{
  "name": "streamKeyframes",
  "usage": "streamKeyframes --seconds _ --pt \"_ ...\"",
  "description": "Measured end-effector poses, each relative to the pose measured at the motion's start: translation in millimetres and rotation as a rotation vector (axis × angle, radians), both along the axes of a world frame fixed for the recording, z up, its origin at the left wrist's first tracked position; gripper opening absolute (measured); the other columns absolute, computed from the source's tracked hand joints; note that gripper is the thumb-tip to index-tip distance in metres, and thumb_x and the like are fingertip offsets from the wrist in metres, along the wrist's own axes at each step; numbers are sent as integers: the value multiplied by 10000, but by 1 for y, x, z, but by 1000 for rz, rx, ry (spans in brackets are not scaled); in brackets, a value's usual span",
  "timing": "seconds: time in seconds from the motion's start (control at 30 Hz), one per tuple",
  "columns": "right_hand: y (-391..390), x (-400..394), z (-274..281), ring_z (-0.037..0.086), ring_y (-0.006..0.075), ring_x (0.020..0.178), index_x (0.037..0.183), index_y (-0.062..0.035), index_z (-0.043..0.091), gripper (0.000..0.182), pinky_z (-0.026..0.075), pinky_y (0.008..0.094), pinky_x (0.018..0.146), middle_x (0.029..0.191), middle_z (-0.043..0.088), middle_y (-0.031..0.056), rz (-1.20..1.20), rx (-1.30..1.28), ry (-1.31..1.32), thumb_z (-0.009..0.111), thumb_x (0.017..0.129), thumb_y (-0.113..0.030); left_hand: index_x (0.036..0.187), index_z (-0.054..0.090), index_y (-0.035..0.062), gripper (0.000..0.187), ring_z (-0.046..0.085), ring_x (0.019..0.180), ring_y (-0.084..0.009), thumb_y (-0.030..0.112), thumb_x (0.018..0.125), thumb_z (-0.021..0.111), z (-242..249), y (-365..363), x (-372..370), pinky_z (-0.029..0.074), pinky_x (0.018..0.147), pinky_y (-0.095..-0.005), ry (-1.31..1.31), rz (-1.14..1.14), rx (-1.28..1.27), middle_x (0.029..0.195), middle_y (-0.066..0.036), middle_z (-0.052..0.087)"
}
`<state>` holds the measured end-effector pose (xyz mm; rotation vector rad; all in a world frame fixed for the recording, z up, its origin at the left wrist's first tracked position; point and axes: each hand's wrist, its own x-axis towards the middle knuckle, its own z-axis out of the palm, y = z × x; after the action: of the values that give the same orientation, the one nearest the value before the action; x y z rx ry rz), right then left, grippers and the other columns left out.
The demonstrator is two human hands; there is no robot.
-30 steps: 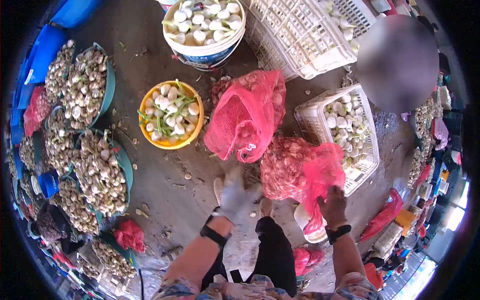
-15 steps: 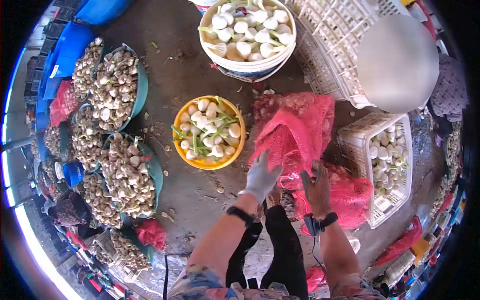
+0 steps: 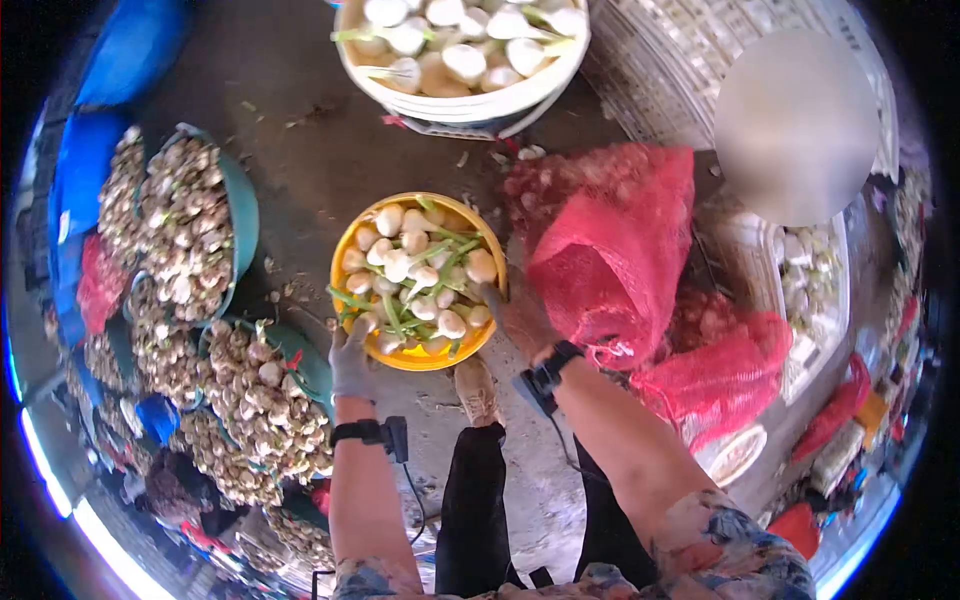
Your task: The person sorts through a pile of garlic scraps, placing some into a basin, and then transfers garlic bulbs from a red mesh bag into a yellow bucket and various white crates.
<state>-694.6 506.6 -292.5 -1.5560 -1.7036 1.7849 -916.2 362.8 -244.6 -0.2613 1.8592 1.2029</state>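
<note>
A yellow basin full of peeled garlic bulbs with green stems sits in front of me. My left hand, in a pale glove, grips its lower left rim, with the fingertips against a bulb. At the lower right rim my right hand, in a darker glove, takes hold from the side; part of its fingers is hidden. Just right of that hand stands a pink mesh sack with its mouth gaping, garlic showing through the net.
Ahead is a white bucket heaped with peeled garlic. Teal tubs of unpeeled garlic line the left. A second pink sack and a white crate of garlic stand on the right, near a person. Stacked crates are behind.
Both hands have left the pink sack and moved left onto the yellow basin's rim. The sack's mouth now hangs open. The camera view has shifted too.
</note>
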Motion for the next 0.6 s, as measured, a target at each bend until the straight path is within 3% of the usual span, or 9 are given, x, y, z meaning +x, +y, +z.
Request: streamKeyframes --seconds 0.03,0.07,0.13,0.2,0.27,0.3,0.43,0.57,0.6 --pt "0 -3 -1 602 320 1006 1206 3 512 417 468 405 845 1075 623 209 -56 5 -11 555 907 -284 1208 504 69 428 606 962 -159 217 842 670 9 5 5 527 657 -238 -61 43 129 1093 -65 592" --pt "0 -4 8 602 320 1006 1206 3 512 417 468 405 845 1075 623 209 -89 12 -37 555 907 -284 1208 504 69 428 606 962 -159 217 842 670 9 4 4 527 657 -238 -89 12 135 1093 -65 592" --pt "3 -3 31 593 374 1007 1184 0 528 415 469 435 842 1057 610 261 63 112 -349 546 887 -289 1220 489 62 433 601 995 -173 195 843 655 12 2 -3 534 676 -230 -107 -61 178 1093 -61 584" --pt "-4 0 28 575 424 989 1143 7 547 402 464 467 830 1019 601 288 13 287 -379 558 862 -279 1216 483 49 428 598 996 -172 181 842 644 29 8 2 528 728 -251 -112 -106 214 1097 -62 581" --pt "-14 11 38 575 437 948 1119 7 561 370 460 484 810 971 608 280 -123 142 -202 546 865 -262 1212 477 35 423 595 998 -171 168 842 633 44 -2 4 523 780 -272 -115 -136 221 1102 -63 578" --pt "-26 22 39 596 397 948 1117 8 563 336 467 457 819 954 615 258 -133 52 -323 536 872 -221 1209 469 15 431 589 995 -168 153 835 632 49 -10 11 508 818 -285 -77 -189 183 1108 -64 572" --pt "-82 78 77 605 276 1004 1154 11 548 298 464 372 872 987 628 197 -224 -66 -120 529 893 -131 1230 444 21 449 584 1003 -172 90 822 618 108 -29 54 506 828 -281 -40 -338 117 1134 -67 559" --pt "-115 130 86 593 246 1021 1199 10 521 317 453 361 898 1043 623 177 -173 -35 -200 531 901 -97 1205 445 14 477 585 997 -182 91 779 646 115 -51 102 507 842 -295 -60 -331 143 1117 -75 557" --pt "-114 140 85 582 232 1040 1225 10 505 335 445 358 915 1073 616 169 -198 -139 -249 530 904 -84 1195 438 -10 475 580 991 -189 86 785 656 104 -55 112 497 851 -301 -142 -273 136 1108 -95 553"
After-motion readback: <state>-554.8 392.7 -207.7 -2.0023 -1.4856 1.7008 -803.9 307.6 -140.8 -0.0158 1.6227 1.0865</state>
